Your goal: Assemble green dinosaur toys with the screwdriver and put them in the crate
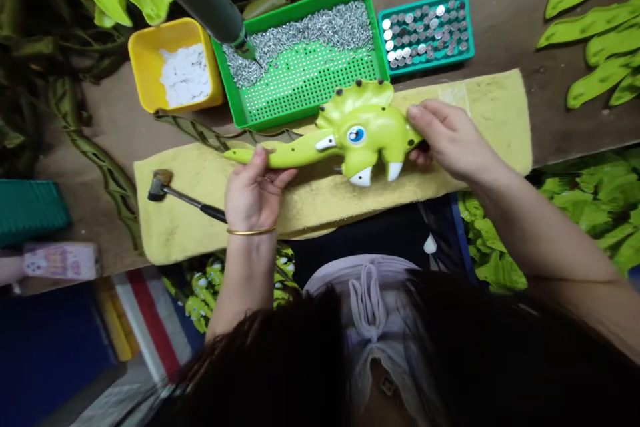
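Lying across the yellow cloth mat (490,113), the lime-green plastic triceratops toy (365,130) runs left to right, thin tail leftward, horned head rightward. The left hand (253,193) closes on the tail from the near side, while the right hand (450,140) grips the head end.

I see the toy dinosaur (357,130) lying on the cloth (493,120), its tail between my left hand's (253,197) fingers and its head between my right hand's (450,140). The hammer (173,190) lies on the cloth, just left of the left fingers. Beyond the fingertips, behind the cloth, sit the tub (145,63), the screw tray (305,83) and the small tray (425,30), left to right.
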Demonstrator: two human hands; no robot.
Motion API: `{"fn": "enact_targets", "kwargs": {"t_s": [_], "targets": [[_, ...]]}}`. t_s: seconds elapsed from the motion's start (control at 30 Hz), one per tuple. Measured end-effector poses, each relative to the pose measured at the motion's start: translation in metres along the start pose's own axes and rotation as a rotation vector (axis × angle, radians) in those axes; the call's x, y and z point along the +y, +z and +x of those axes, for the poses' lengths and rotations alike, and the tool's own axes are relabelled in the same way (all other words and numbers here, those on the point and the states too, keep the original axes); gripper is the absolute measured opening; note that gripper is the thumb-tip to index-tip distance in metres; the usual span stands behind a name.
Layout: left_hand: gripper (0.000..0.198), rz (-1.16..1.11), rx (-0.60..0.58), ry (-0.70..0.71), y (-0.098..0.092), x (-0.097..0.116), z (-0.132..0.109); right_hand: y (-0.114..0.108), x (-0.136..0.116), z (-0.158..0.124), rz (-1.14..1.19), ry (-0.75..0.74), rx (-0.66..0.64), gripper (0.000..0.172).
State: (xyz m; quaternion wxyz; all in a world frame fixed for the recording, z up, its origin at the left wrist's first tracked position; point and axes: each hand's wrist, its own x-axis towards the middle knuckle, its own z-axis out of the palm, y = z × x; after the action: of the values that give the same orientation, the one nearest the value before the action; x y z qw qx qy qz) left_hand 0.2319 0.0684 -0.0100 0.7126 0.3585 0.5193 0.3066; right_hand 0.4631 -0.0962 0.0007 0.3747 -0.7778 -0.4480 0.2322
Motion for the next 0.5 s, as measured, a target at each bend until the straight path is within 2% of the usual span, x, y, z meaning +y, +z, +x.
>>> {"fn": "enact_targets", "kwargs": {"t_s": [0.07,0.1,0.23,0.33,0.43,0.5], "targets": [[0.012,-0.026,0.037,0.037,-0.010,0.012,0.004,0.007,-0.015,0.003,0.236,0.136,0.035,0.041],[0.012,-0.033,0.049,0.069,-0.015,0.019,0.006,0.011,-0.024,0.005,0.337,0.156,0.048,0.040],[0.015,0.002,0.033,0.196,-0.028,0.038,0.005,0.019,-0.067,0.014,0.520,0.112,0.111,0.039],[0.021,-0.005,-0.022,0.222,-0.018,0.038,-0.017,0.018,-0.086,0.018,0.533,0.083,0.113,0.039],[0.035,0.036,-0.223,0.067,0.004,0.030,-0.051,0.023,-0.092,0.021,0.581,0.094,0.091,0.041],[0.035,0.065,-0.296,-0.029,0.018,0.026,-0.070,0.028,-0.094,0.021,0.593,0.090,0.079,0.043]]}}
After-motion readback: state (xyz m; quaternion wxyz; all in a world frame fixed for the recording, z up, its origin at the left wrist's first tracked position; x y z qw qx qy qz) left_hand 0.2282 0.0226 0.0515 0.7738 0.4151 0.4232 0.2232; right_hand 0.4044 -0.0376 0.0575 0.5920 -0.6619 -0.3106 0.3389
